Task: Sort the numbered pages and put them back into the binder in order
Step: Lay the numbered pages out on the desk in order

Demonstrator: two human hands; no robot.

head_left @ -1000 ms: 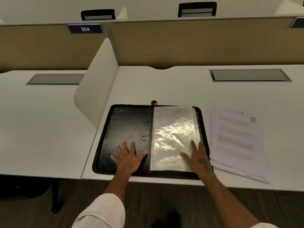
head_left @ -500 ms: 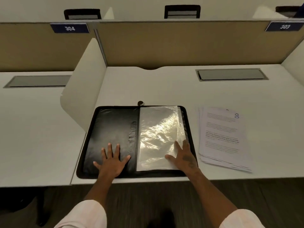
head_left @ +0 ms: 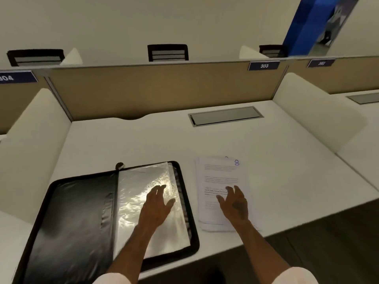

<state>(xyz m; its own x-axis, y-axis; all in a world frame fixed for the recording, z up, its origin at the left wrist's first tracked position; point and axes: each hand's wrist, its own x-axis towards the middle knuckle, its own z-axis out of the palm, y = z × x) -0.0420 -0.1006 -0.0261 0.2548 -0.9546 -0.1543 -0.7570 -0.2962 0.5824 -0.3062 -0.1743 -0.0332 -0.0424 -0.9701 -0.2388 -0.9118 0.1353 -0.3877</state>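
Early stage: black zip binder [head_left: 78,218] open, clear plastic sleeves [head_left: 141,212] look empty; white numbered pages [head_left: 220,181] stacked beside, unsorted. Left hand [head_left: 156,208] flat on sleeves, right hand [head_left: 235,203] spread over the stack, gripping nothing.

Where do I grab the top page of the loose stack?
Best pinch the top page at its right edge, coming from the right: the stack lies flat and fanned, that side faces open desk, and the binder crowds its left.
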